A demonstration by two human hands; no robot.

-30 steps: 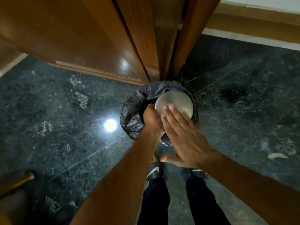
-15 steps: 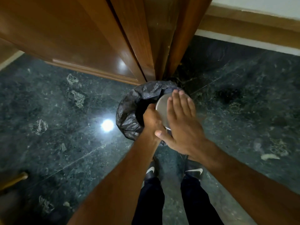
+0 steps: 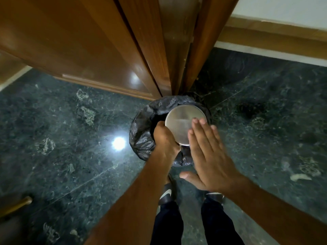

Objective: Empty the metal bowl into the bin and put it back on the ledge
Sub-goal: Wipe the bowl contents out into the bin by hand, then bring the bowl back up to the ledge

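Observation:
The metal bowl (image 3: 182,121) is turned upside down over the bin (image 3: 141,138), its flat round base facing me. The bin is lined with a black plastic bag and stands on the floor in front of a wooden door. My left hand (image 3: 165,138) grips the bowl's rim on the left side. Flat and with fingers spread, my right hand (image 3: 208,152) is just above the base's right part, fingertips over it. What is inside the bowl or bin is hidden.
A wooden door (image 3: 88,41) and its frame (image 3: 198,50) stand right behind the bin. The floor (image 3: 265,112) is dark green marble with a bright lamp reflection (image 3: 118,143). My feet in black sandals (image 3: 166,193) are just short of the bin.
My right hand lay flat on the bowl's base half a second ago; it has since drawn back toward me, uncovering most of the base. The left hand still holds the inverted bowl.

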